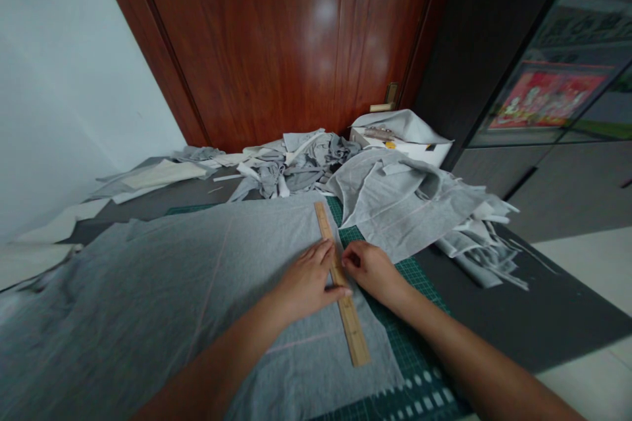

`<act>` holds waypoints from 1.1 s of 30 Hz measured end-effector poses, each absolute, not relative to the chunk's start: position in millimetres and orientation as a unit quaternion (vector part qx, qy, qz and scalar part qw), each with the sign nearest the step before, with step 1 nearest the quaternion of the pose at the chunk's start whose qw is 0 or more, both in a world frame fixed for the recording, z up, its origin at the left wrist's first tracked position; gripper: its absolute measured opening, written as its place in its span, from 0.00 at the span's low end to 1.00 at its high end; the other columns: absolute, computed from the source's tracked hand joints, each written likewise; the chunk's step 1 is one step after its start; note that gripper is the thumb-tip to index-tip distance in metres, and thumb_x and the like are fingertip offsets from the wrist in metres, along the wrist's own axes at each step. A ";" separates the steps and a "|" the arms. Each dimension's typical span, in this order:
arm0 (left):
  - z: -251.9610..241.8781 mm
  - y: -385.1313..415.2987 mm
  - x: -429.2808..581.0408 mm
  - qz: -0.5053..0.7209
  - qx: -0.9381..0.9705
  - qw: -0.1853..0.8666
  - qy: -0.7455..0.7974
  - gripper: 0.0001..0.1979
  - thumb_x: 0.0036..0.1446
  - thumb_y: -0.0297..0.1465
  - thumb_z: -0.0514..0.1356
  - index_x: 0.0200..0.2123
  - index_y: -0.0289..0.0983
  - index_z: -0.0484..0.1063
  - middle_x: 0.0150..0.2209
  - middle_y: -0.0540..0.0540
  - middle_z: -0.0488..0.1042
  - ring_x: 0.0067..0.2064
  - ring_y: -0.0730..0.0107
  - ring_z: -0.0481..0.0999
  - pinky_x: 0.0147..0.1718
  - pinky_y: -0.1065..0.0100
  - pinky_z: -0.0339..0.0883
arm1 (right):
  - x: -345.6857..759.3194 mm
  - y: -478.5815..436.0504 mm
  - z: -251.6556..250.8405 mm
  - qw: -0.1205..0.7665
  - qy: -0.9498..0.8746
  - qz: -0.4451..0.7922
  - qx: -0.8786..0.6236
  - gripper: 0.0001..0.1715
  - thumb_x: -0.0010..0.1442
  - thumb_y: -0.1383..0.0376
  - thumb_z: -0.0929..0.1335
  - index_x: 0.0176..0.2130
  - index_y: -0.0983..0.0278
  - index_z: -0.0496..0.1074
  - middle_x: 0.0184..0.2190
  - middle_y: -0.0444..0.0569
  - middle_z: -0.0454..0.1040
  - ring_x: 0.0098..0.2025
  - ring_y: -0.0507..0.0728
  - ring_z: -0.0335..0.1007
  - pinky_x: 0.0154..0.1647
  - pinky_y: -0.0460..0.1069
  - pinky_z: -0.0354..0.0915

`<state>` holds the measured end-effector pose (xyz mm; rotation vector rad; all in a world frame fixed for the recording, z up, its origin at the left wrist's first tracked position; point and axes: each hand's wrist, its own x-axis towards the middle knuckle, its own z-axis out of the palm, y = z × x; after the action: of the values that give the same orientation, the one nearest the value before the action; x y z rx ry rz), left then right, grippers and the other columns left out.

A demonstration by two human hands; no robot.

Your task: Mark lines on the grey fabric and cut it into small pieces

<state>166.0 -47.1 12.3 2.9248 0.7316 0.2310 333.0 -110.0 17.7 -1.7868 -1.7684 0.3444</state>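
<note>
A large grey cloth point(162, 289) lies spread over a green cutting mat point(419, 342), with faint pink lines drawn on it. A wooden ruler point(345, 302) rests along the cloth's right edge. My left hand point(306, 283) lies flat on the cloth, fingers stretched, thumb and fingertips pressing on the ruler. My right hand point(372, 270) sits just right of the ruler, fingers curled in a pinch at the ruler's edge; what they hold is too small to make out.
A heap of grey fabric pieces point(409, 204) lies beyond the mat to the right, and more scraps point(286, 168) pile up before a dark red wooden door point(276, 39). A white box point(399, 135) stands by the door. A dark cabinet point(543, 79) rises at the right.
</note>
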 end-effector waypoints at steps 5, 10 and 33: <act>14.9 -48.3 165.6 0.070 0.965 0.073 0.242 0.38 0.58 0.50 0.55 0.62 0.29 0.54 0.65 0.32 0.54 0.66 0.53 0.53 0.63 0.57 0.51 | 331.7 -115.5 17.0 0.300 -0.679 0.107 -0.662 0.08 0.53 0.76 0.64 0.30 0.65 0.70 0.29 0.47 0.72 0.32 0.54 0.68 0.34 0.46 0.60; 12.7 -48.3 166.0 0.080 0.963 0.072 0.247 0.37 0.58 0.50 0.55 0.62 0.31 0.54 0.65 0.33 0.55 0.66 0.53 0.54 0.62 0.57 0.52 | 331.5 -123.5 16.7 0.299 -0.676 0.132 -0.661 0.07 0.52 0.75 0.65 0.29 0.65 0.70 0.27 0.46 0.73 0.31 0.54 0.68 0.33 0.46 0.59; 11.5 -48.3 165.6 0.089 0.961 0.069 0.254 0.38 0.58 0.50 0.55 0.62 0.29 0.55 0.65 0.33 0.55 0.66 0.55 0.54 0.62 0.58 0.53 | 332.3 -133.1 29.9 0.298 -0.646 0.187 -0.678 0.06 0.49 0.74 0.66 0.26 0.64 0.70 0.24 0.44 0.73 0.27 0.52 0.67 0.29 0.45 0.57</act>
<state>165.6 -48.3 11.5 2.8918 0.7646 0.2689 332.3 -133.1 29.9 -1.8010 -1.7161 0.4976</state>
